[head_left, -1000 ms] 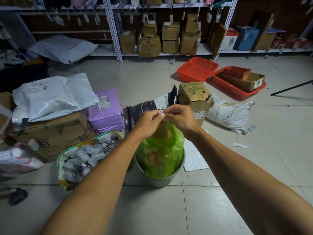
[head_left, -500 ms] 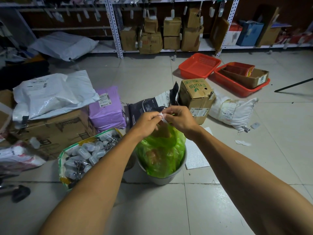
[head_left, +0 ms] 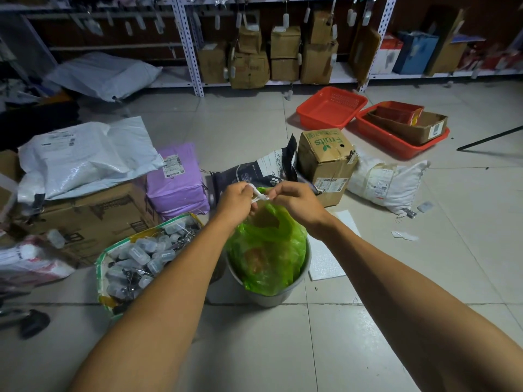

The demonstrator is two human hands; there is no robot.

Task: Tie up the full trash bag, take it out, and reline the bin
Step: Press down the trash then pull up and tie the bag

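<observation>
A full green trash bag point(head_left: 266, 250) sits in a round grey bin point(head_left: 271, 297) on the tiled floor. Brownish waste shows through the plastic. The bag's top is gathered above the bin, where a short white drawstring point(head_left: 259, 195) runs between my hands. My left hand point(head_left: 236, 200) grips the string's left end with curled fingers. My right hand point(head_left: 297, 202) pinches its right end just above the bag's neck. The two hands are a few centimetres apart. The knot itself is hidden by my fingers.
Left of the bin stands an open sack of small plastic bottles point(head_left: 138, 256). Behind it lie a dark pet-food bag point(head_left: 249, 174), a fruit carton point(head_left: 325, 162), purple parcels point(head_left: 177, 179) and a large cardboard box point(head_left: 85, 216). Red baskets point(head_left: 331, 108) and shelving stand farther back. A white foam sheet point(head_left: 325, 261) lies right of the bin.
My hands have drawn slightly apart, and the white drawstring now shows stretched between them. The bag's neck stays gathered above the bin.
</observation>
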